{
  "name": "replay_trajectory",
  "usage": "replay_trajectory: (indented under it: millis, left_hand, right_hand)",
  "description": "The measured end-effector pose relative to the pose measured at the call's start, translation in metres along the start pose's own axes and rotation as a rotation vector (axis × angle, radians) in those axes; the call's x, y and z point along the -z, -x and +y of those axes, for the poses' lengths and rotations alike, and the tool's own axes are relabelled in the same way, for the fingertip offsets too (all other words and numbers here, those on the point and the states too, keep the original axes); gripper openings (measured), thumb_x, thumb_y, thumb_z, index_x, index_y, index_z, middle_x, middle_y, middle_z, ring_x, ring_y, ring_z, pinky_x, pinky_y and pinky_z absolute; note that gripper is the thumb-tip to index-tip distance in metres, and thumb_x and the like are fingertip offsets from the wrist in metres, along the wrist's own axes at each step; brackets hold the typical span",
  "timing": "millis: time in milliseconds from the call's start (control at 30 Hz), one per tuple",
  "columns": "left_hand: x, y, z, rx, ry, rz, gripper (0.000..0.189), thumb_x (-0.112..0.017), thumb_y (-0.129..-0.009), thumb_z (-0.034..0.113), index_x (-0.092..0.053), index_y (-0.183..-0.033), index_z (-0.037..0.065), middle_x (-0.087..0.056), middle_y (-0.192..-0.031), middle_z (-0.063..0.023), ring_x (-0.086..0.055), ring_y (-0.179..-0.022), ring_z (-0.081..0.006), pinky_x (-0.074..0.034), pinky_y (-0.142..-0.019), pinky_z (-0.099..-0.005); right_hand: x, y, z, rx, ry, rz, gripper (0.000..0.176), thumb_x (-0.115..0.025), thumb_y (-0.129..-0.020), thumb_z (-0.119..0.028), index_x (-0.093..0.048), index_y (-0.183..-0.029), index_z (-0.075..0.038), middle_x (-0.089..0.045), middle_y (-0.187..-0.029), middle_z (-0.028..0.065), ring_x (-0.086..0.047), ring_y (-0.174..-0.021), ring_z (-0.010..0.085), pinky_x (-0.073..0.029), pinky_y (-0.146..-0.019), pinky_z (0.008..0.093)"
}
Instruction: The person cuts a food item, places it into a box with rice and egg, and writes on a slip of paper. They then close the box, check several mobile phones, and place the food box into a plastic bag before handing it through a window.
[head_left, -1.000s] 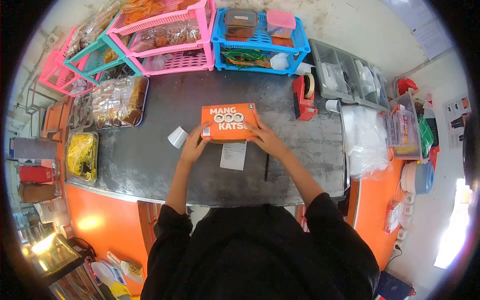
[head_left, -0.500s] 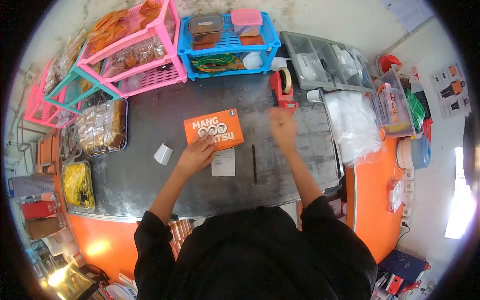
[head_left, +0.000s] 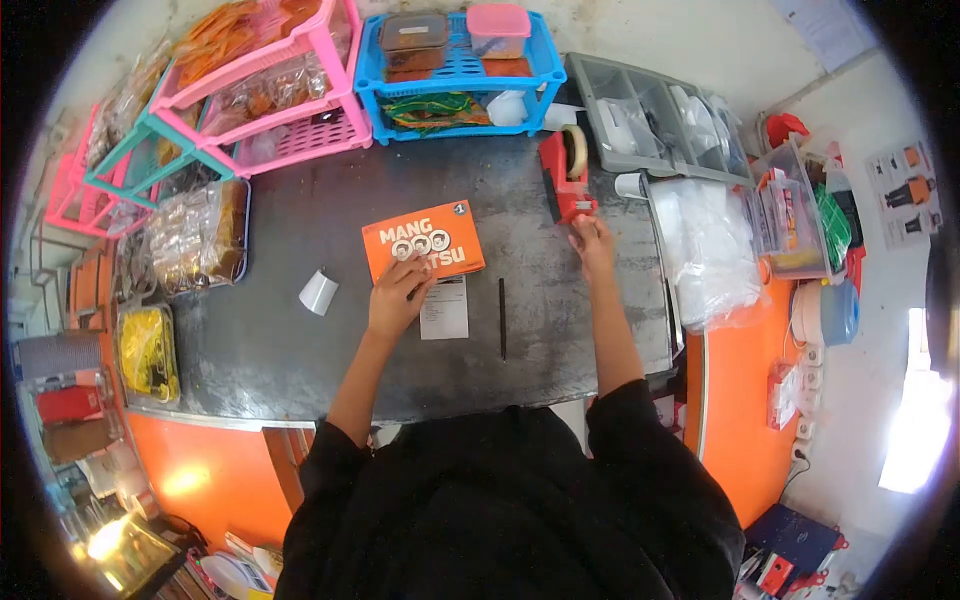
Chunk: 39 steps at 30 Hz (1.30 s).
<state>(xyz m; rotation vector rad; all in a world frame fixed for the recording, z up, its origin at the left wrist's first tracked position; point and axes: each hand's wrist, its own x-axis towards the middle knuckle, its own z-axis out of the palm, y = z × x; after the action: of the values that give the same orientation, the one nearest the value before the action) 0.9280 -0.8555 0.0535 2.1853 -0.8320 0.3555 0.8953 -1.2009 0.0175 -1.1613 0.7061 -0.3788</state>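
Note:
On the dark table lies an orange box (head_left: 425,238) with white lettering. My left hand (head_left: 402,288) rests at its lower edge, fingers bent and touching the box; whether they grip anything is unclear. A printed white paper (head_left: 444,312) sticks out below the box. My right hand (head_left: 594,245) is at the front end of the red tape dispenser (head_left: 570,195), fingertips close together at its cutter; any piece of tape between them is too small to make out. The tape roll (head_left: 574,152) sits in the dispenser. A dark stick (head_left: 503,318) lies between my forearms.
A small white cup (head_left: 318,293) lies left of the box. Pink racks (head_left: 300,145) and a blue rack (head_left: 460,75) line the back. A grey divided tray (head_left: 660,120) and plastic bags (head_left: 710,255) are at the right. Wrapped food (head_left: 200,235) sits at the left.
My right hand has moved slightly right to the dispenser's front end, its fingers now near the cutter. My left hand has slid toward the box's lower edge, with the fingers more bent.

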Motion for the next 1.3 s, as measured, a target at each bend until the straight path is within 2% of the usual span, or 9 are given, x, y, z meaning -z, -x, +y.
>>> replay_trajectory:
  millis: [200,333,533,767,833,967,1033,1167,1300]
  left_hand:
    - [0.003,-0.001,0.007,0.04,-0.048,-0.022,0.016,-0.07,-0.074,0.015,-0.062,-0.086,0.007,-0.06,-0.093,-0.004,-0.06,-0.086,-0.0244,-0.048,-0.075,-0.0366]
    - [-0.002,0.003,0.004,0.039,-0.106,-0.042,0.019,-0.066,-0.077,0.014,-0.059,-0.095,0.009,-0.058,-0.097,-0.0072,-0.058,-0.089,-0.0237,-0.048,-0.077,-0.0373]
    - [-0.002,0.012,-0.011,-0.152,-0.271,-0.134,0.032,-0.062,-0.076,0.01,-0.059,-0.107,0.015,-0.053,-0.109,-0.0085,-0.057,-0.094,-0.0254,-0.048,-0.083,-0.0385]
    - [0.004,0.005,-0.007,-0.132,-0.099,-0.208,0.04,-0.061,-0.076,0.011,-0.057,-0.115,0.015,-0.051,-0.113,-0.01,-0.054,-0.1,-0.0296,-0.048,-0.079,-0.0397]
    - [0.009,0.002,0.006,0.058,-0.015,-0.107,0.038,-0.061,-0.079,0.014,-0.056,-0.116,0.009,-0.05,-0.117,-0.0102,-0.054,-0.098,-0.0306,-0.047,-0.078,-0.0401]
    - [0.025,0.038,0.02,0.139,-0.106,0.096,0.04,-0.06,-0.083,0.02,-0.051,-0.119,0.004,-0.053,-0.113,-0.0121,-0.056,-0.095,-0.0292,-0.047,-0.078,-0.0389]
    - [0.023,0.07,0.017,0.984,0.364,-0.313,0.038,-0.06,-0.085,0.023,-0.053,-0.115,0.0,-0.059,-0.099,-0.0127,-0.059,-0.087,-0.0259,-0.046,-0.077,-0.0363]
    - [0.013,0.082,0.033,0.971,0.658,-0.233,0.029,-0.062,-0.084,0.019,-0.058,-0.104,-0.002,-0.062,-0.09,-0.0102,-0.06,-0.082,-0.0199,-0.046,-0.073,-0.0313]
    - [0.005,0.044,0.035,0.816,0.793,0.04,0.024,-0.063,-0.084,0.015,-0.06,-0.1,-0.003,-0.065,-0.086,-0.0095,-0.061,-0.079,-0.0148,-0.046,-0.071,-0.0264]
  right_hand:
    - [-0.006,0.018,0.05,0.654,0.605,0.194,0.008,-0.061,-0.085,-0.011,-0.063,-0.088,-0.004,-0.063,-0.087,0.0016,-0.058,-0.071,0.0089,-0.047,-0.061,0.0215]
    - [-0.097,0.148,0.054,0.295,0.413,-0.213,0.036,-0.065,-0.082,-0.009,-0.056,-0.117,-0.005,-0.061,-0.08,0.0028,-0.056,-0.066,0.0091,-0.043,-0.053,0.0212]
    - [-0.155,0.166,0.055,-0.162,0.164,0.024,0.09,-0.071,-0.074,-0.004,-0.011,-0.14,-0.006,-0.059,-0.076,0.0086,-0.058,-0.066,0.0109,-0.045,-0.056,0.0223]
    - [-0.129,0.184,0.071,0.146,0.571,-0.046,0.062,-0.072,-0.072,-0.01,-0.035,-0.122,-0.002,-0.056,-0.077,0.008,-0.057,-0.068,0.0189,-0.047,-0.062,0.033]
    - [-0.127,0.21,0.07,0.76,1.035,-0.218,0.05,-0.07,-0.07,-0.015,-0.045,-0.113,-0.004,-0.057,-0.084,0.0078,-0.057,-0.082,0.0255,-0.045,-0.071,0.0419]
    - [-0.127,0.194,0.086,0.867,1.261,-0.313,0.039,-0.067,-0.067,-0.019,-0.054,-0.101,-0.005,-0.057,-0.089,0.0063,-0.054,-0.093,0.0271,-0.042,-0.078,0.0451]
    - [-0.123,0.178,0.079,0.826,1.29,-0.5,0.03,-0.068,-0.066,-0.019,-0.057,-0.09,-0.005,-0.057,-0.086,0.007,-0.056,-0.087,0.0254,-0.044,-0.074,0.042]
    - [-0.095,0.207,0.064,0.859,1.152,-0.864,0.031,-0.07,-0.066,-0.019,-0.063,-0.094,-0.008,-0.061,-0.087,0.008,-0.059,-0.084,0.0273,-0.047,-0.073,0.04]
    - [-0.069,0.176,-0.017,0.766,0.849,-0.613,0.023,-0.065,-0.078,-0.019,-0.064,-0.097,-0.005,-0.065,-0.094,0.01,-0.062,-0.082,0.0236,-0.048,-0.068,0.0352]
